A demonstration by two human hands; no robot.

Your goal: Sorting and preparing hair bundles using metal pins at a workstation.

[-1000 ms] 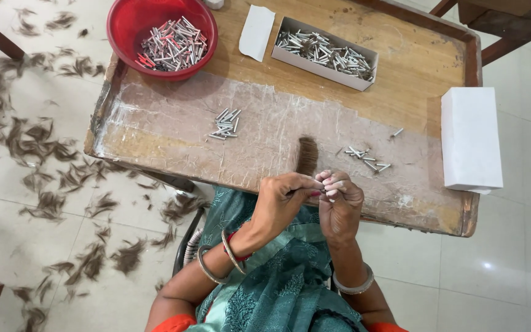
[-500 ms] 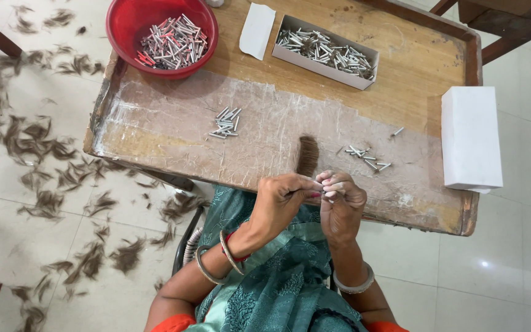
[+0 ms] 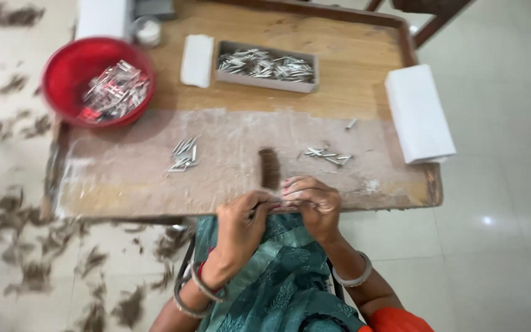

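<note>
1. A red bowl [image 3: 96, 80] of metal pins is sitting far left on the wooden surface [image 3: 351, 67].
2. The left hand [image 3: 241, 224] is pinching something thin, its grip closed.
3. A dark hair tuft [image 3: 270, 167] is lying just above both hands.
4. The right hand [image 3: 311, 203] is touching the left, fingers curled together.
5. White paper stack [image 3: 418, 114] is lying far right.

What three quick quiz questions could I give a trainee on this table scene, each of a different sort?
1. True or false: the red bowl holds small metal pieces.
2. What lies nearest the hands: A) the dark tuft B) the white block C) the grey tray?
3. Where do the left hand and right hand meet?

Key: 1 true. 2 A. 3 At the table's near edge, fingertips together over the lap.
</note>
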